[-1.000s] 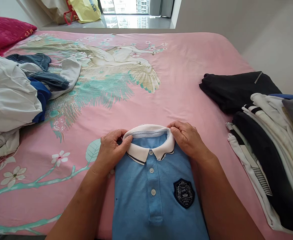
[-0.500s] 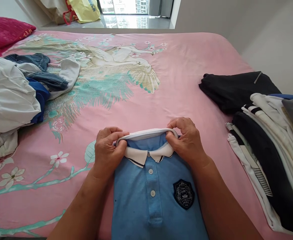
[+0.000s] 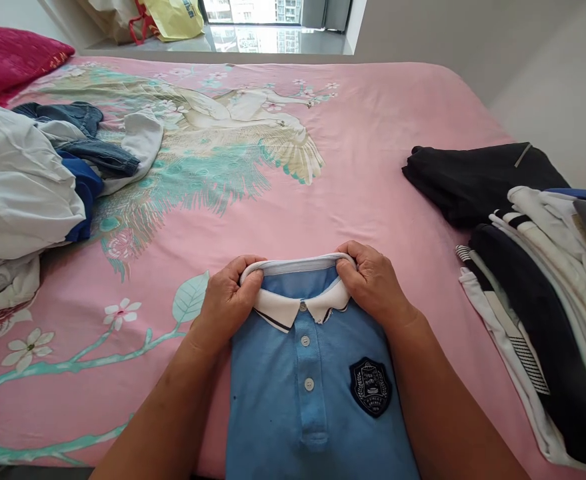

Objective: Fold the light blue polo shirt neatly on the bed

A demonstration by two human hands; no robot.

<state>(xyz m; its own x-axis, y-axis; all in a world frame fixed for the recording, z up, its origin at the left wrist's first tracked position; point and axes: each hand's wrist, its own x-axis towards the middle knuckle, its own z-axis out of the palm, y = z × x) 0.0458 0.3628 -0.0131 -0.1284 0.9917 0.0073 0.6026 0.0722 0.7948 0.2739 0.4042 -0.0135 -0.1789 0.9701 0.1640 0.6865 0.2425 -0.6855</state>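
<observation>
A folded light blue polo shirt (image 3: pixel 303 400) with a white collar and a dark crest lies on the pink bed (image 3: pixel 373 133) right in front of me. My left hand (image 3: pixel 225 307) pinches the left side of the collar, fingers closed on it. Across from it, my right hand (image 3: pixel 375 283) grips the collar's right side the same way. The collar's back edge is stretched straight between the two hands.
A loose heap of white, blue and denim clothes (image 3: pixel 27 187) lies at the left. Folded black and white garments (image 3: pixel 537 267) are stacked at the right edge. A red pillow (image 3: pixel 7 63) sits at the far left, and bags (image 3: pixel 167 17) stand on the windowsill.
Both hands took hold of the collar, lifted it and pulled its back edge taut, then lowered it a little toward the shirt. The view shifted slightly.
</observation>
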